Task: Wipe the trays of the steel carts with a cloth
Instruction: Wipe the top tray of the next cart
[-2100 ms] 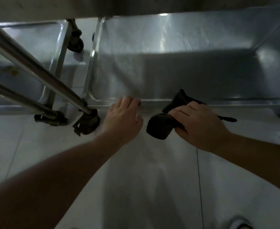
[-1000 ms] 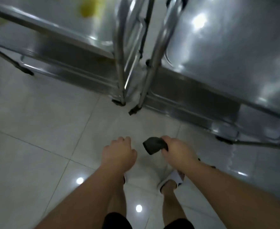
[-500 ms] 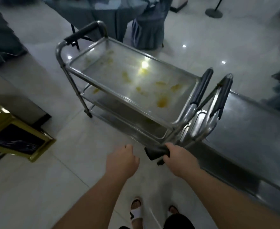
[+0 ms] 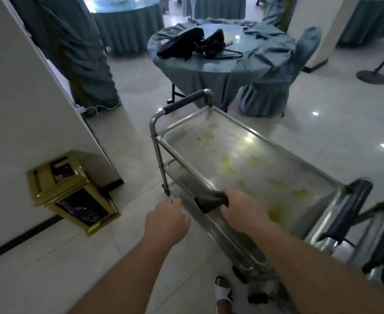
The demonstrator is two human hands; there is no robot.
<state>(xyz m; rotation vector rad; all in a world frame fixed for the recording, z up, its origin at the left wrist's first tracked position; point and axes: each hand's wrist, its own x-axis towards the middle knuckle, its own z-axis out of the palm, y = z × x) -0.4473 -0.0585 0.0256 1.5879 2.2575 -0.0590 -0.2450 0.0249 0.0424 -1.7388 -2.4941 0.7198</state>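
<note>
Cloth (image 4: 211,200), dark and bunched, sits clenched in the right hand (image 4: 243,210), right at the near long rim of the steel cart's top tray (image 4: 250,155). Yellow smears dot that tray from the far handle (image 4: 184,103) down to the near corner. Left hand (image 4: 167,219) hangs just beside the rim, fingers loosely curled, grasping nothing. Off to the left, a gold bin (image 4: 70,189) stands against the wall; beyond the cart, a draped round table (image 4: 220,64) carries black bags (image 4: 193,43).
</note>
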